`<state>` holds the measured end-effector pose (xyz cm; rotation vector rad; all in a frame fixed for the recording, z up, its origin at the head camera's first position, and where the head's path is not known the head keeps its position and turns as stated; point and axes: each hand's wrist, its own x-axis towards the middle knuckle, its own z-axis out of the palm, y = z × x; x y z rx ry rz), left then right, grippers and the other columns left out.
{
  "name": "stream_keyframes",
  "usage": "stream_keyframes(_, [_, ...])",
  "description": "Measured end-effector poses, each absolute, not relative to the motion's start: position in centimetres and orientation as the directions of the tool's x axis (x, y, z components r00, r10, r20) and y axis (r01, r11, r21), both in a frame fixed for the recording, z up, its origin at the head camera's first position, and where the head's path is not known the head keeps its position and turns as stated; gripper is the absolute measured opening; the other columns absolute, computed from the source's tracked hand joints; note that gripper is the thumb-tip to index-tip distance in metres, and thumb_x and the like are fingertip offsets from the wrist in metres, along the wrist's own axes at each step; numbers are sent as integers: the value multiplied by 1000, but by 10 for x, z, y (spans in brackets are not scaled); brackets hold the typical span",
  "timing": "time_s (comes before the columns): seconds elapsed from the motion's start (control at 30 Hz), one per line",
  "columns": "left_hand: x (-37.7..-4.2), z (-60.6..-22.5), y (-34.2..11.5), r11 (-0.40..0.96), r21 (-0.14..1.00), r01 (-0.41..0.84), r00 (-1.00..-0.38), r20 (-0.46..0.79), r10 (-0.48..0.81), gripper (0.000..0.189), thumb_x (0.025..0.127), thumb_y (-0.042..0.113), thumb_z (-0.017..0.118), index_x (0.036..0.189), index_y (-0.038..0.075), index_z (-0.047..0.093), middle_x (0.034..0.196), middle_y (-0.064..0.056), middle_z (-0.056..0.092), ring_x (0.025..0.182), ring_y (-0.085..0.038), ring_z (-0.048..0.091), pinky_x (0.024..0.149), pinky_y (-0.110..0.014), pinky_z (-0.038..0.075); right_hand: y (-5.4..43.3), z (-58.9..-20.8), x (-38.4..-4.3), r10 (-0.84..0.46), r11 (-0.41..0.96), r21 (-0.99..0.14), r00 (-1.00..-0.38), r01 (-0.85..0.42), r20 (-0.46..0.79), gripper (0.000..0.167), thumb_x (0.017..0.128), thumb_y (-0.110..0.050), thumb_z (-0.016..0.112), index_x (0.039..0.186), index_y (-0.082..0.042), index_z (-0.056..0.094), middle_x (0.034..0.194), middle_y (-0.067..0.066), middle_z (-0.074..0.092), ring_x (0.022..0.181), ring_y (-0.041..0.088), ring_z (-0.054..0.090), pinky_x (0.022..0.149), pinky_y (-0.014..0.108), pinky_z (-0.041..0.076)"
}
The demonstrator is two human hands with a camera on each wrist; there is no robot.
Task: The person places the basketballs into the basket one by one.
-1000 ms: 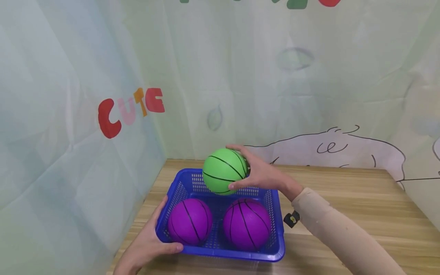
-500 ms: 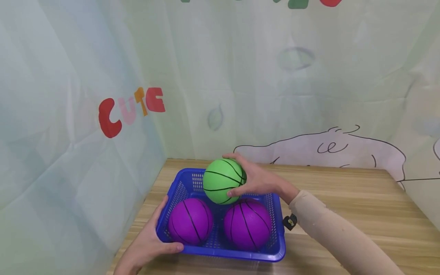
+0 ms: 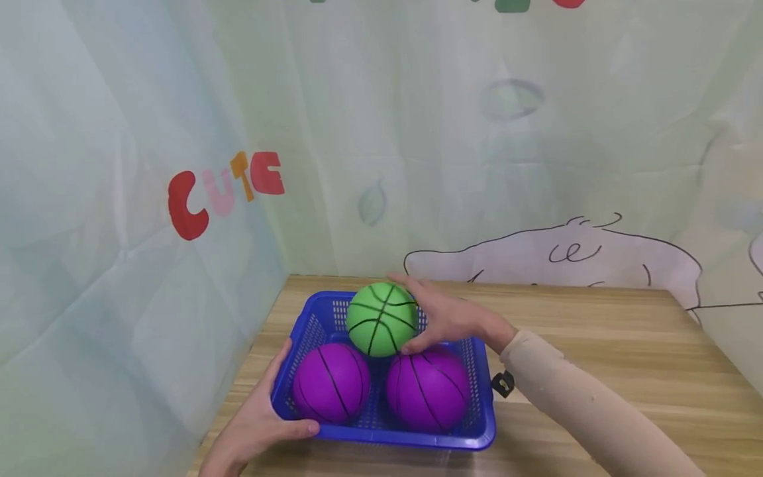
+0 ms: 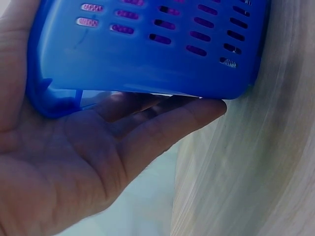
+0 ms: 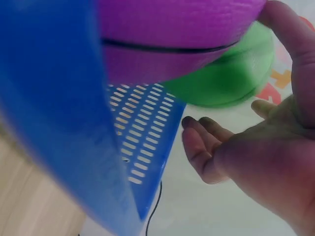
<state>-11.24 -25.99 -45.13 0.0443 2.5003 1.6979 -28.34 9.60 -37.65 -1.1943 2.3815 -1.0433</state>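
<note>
A blue plastic basket (image 3: 411, 440) stands on the wooden table. My left hand (image 3: 255, 424) grips its near left corner, thumb over the front rim and fingers along the outer wall; in the left wrist view those fingers press against the blue wall (image 4: 147, 69). Inside lie two purple balls with black basketball lines, one on the left (image 3: 330, 383) and one on the right (image 3: 428, 392). Behind them sits a green ball (image 3: 381, 320) of the same pattern. Beside its right side is my right hand (image 3: 446, 318), its loose fingers apart from the green ball (image 5: 226, 78) in the right wrist view.
Wood-grain tabletop (image 3: 596, 358) extends to the right of the basket. A printed cloth wall (image 3: 477, 165) rises behind, and another with the letters CUTE (image 3: 220, 192) stands close on the left. A small black device (image 3: 503, 383) sits at my right wrist.
My right hand has lowered the green ball into the back of the basket and loosened its hold. The ball has turned and moved slightly left. My left hand has stayed on the basket corner.
</note>
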Motion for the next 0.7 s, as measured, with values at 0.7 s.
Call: stream_keyframes(0.7, [-114,-452,-261,385,922,-48,-992,-90,93,149,75,24,104,181,27,-1,183,-30,13,159,-58,34,127,-77,24,109,-375,-270,-763,473,-657,-646,-588,29,134,82,-38,100,180,-30,8,173,27,26,157,49,40,123,74,38])
